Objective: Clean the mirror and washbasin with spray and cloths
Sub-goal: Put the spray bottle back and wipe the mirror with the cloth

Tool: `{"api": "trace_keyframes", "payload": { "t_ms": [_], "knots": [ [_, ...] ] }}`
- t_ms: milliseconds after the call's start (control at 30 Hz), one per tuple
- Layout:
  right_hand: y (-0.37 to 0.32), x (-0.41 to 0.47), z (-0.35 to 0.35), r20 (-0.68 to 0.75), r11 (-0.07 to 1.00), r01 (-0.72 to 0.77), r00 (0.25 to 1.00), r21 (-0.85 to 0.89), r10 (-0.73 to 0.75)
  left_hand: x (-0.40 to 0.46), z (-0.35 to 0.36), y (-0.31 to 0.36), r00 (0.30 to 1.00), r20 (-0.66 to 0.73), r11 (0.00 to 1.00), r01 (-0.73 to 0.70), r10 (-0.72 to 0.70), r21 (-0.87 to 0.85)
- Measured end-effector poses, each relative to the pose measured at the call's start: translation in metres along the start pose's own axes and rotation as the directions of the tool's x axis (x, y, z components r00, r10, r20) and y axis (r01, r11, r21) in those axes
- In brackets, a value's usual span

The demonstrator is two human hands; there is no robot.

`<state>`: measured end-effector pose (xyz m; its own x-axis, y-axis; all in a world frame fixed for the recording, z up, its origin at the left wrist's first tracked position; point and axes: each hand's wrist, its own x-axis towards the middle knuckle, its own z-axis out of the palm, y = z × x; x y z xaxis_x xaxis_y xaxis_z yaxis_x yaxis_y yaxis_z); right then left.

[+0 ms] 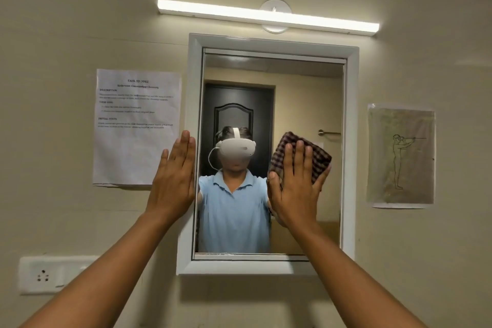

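Note:
A mirror (306, 104) in a white frame (351, 141) hangs on the beige wall straight ahead. My right hand (295, 184) lies flat on the glass at mid height and presses a dark checked cloth (318, 153) against it. The cloth sticks out above and to the right of my fingers. My left hand (174, 178) rests flat on the frame's left edge, fingers together, holding nothing. The washbasin and the spray are out of view.
A lit tube light (266, 15) runs above the mirror. A printed task sheet (137, 125) is taped left of the frame, a drawing of a figure (400, 157) to the right. A white socket plate (44, 275) sits low on the left wall.

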<state>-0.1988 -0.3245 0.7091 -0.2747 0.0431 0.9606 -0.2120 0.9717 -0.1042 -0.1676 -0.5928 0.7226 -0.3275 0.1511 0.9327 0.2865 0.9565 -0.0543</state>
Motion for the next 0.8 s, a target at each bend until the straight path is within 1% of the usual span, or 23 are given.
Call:
{"api": "trace_keyframes", "payload": {
  "t_ms": [267,400,667,800],
  "knots": [
    [-0.096,0.06,0.001,0.006,0.983,0.186,0.983,0.006,-0.186,-0.004,0.002,-0.003,1.0,0.017,0.999,-0.017,0.017,-0.032],
    [-0.13,0.056,0.006,0.016,0.971,0.24,0.971,0.012,-0.24,-0.009,0.002,-0.003,0.999,0.015,0.997,-0.029,0.03,-0.072],
    [-0.131,-0.005,0.015,0.097,0.954,0.299,0.95,-0.003,-0.298,-0.03,0.007,-0.004,0.998,0.054,0.992,-0.034,0.041,-0.122],
    [-0.116,-0.044,0.017,0.144,0.928,0.372,0.918,0.013,-0.37,-0.036,0.007,-0.001,0.997,0.063,0.995,-0.026,0.032,-0.099]
  ]
}}
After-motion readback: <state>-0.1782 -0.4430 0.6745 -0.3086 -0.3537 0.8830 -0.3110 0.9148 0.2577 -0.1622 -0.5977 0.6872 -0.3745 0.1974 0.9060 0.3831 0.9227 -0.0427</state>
